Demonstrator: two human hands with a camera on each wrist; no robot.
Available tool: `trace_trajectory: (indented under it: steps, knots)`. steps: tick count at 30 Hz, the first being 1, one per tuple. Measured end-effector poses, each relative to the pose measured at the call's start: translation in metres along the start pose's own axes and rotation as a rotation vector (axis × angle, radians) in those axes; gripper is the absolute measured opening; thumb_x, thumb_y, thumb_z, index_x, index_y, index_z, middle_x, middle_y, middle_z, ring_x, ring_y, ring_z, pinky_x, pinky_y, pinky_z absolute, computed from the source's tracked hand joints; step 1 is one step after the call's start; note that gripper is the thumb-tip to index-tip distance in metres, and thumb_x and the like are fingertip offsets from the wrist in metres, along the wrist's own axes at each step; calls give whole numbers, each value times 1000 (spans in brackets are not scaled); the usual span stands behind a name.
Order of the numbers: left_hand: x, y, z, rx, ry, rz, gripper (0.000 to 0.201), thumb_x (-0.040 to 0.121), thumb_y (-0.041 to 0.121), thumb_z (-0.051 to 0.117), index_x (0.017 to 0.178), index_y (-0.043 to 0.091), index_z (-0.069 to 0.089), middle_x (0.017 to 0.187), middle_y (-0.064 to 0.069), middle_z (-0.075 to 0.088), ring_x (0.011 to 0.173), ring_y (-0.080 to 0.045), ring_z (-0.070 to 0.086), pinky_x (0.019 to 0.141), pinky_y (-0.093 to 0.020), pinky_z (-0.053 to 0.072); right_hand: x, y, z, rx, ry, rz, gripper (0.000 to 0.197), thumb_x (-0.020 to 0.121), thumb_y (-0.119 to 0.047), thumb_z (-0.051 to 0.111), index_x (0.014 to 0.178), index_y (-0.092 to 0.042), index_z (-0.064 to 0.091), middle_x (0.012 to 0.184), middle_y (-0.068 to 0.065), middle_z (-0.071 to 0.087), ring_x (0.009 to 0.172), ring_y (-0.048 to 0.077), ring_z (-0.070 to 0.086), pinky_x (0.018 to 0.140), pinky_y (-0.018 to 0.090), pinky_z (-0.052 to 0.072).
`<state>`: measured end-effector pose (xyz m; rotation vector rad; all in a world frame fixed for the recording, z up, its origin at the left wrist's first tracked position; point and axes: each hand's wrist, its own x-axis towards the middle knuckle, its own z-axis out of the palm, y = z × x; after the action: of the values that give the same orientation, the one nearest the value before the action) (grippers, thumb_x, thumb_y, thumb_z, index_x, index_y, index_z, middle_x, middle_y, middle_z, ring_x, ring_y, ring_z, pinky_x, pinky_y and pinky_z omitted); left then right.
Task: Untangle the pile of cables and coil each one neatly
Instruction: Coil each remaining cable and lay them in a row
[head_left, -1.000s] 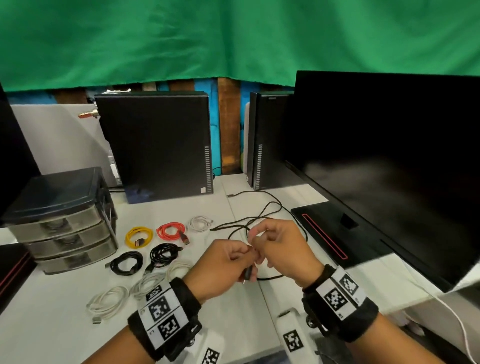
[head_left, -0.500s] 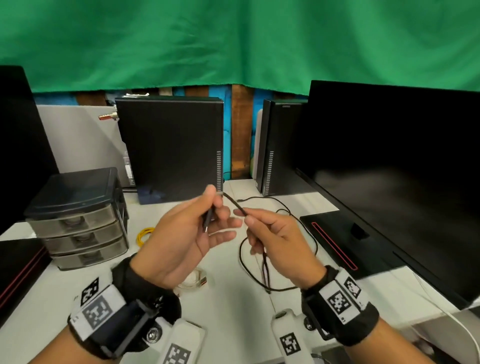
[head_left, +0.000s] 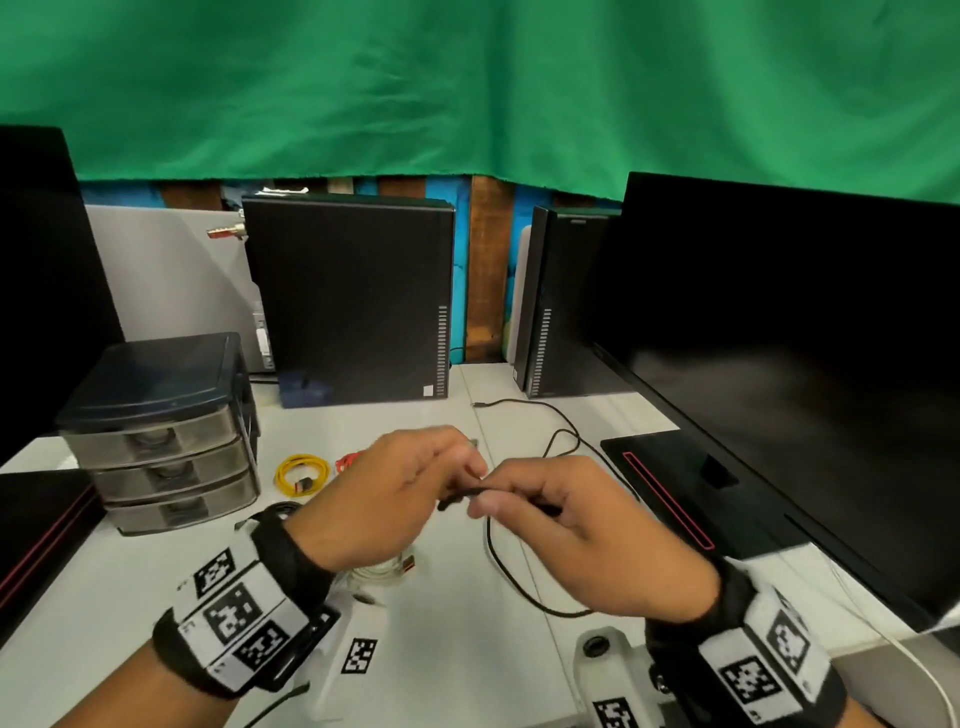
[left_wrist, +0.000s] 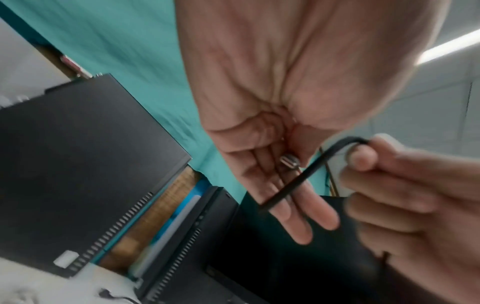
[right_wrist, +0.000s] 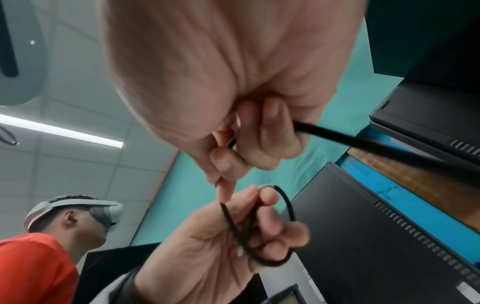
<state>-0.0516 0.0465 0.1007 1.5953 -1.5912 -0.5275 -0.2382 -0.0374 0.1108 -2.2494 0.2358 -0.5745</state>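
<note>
A thin black cable (head_left: 492, 558) runs from my hands in a loose curve over the white desk, and its far plug (head_left: 480, 405) lies near the towers. My left hand (head_left: 457, 470) holds the near end. In the left wrist view its thumb pins the metal plug (left_wrist: 289, 161) against the fingers. A small loop of cable (right_wrist: 262, 238) hangs round the left hand (right_wrist: 233, 236) in the right wrist view. My right hand (head_left: 498, 501) pinches the cable (right_wrist: 363, 142) right beside the left. Both hands hover above the desk's middle.
Coiled cables lie at the left: yellow (head_left: 302, 472), red (head_left: 349, 460) half hidden, black (head_left: 275, 512) and white (head_left: 384, 569) behind my left wrist. A drawer unit (head_left: 166, 431) stands left, two PC towers (head_left: 348, 301) (head_left: 561, 301) at the back, a monitor (head_left: 779, 364) and its base (head_left: 675, 483) right.
Half a second ago the hands were raised and apart with the left palm up. Now they are lower and close together, the left turned palm down, with a loop of cable on it.
</note>
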Motion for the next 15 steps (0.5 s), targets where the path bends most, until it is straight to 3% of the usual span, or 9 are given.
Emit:
trace_trajectory:
  steps: [2, 5, 7, 10, 12, 14, 15]
  knots:
    - [-4, 11, 3, -77, -99, -19, 37, 107, 26, 36, 91, 20, 68, 78, 3, 71, 74, -14, 60, 76, -29, 51, 2, 3, -8, 48, 97, -25, 18, 98, -11, 61, 86, -9, 74, 76, -15, 70, 71, 1, 64, 69, 12, 45]
    - [-9, 24, 1, -344, -109, -28, 40, 106, 30, 34, 93, 21, 71, 67, -3, 68, 68, -14, 62, 81, -32, 52, 6, 8, -18, 128, 319, -56, 10, 90, -20, 67, 87, -16, 76, 78, -2, 73, 69, 14, 64, 65, 25, 52]
    - [-11, 27, -3, -465, -98, -22, 41, 103, 35, 36, 93, 21, 73, 60, 0, 62, 61, -11, 58, 81, -35, 50, 8, 13, -19, 218, 400, -50, 18, 86, -22, 65, 93, -11, 76, 72, -6, 71, 62, 6, 61, 58, 16, 46]
    - [-13, 31, -7, -663, -72, -41, 39, 101, 39, 44, 91, 20, 77, 56, 1, 53, 50, -10, 51, 68, -24, 50, 10, 22, -8, 295, 384, 37, 31, 90, -28, 58, 110, -13, 75, 59, -12, 56, 54, 0, 48, 53, 9, 38]
    - [-14, 33, -8, -768, -35, -46, 39, 98, 37, 47, 97, 12, 77, 54, 1, 49, 47, -11, 49, 74, -24, 53, 13, 33, 2, 291, 349, 100, 30, 95, -31, 55, 113, -19, 76, 60, -8, 49, 54, 2, 40, 52, 11, 34]
    - [-13, 35, -8, -842, 31, -50, 43, 100, 33, 49, 107, -5, 69, 53, 2, 46, 45, -11, 49, 85, -28, 55, 14, 41, 14, 246, 277, 144, 25, 101, -25, 54, 106, -17, 77, 61, -1, 47, 54, 3, 39, 55, 11, 35]
    - [-11, 35, -8, -887, 76, -65, 43, 100, 31, 49, 108, -7, 67, 53, 1, 44, 45, -12, 49, 87, -29, 56, 13, 42, 21, 228, 220, 148, 26, 103, -22, 53, 100, -15, 78, 61, 1, 46, 54, 3, 39, 58, 12, 36]
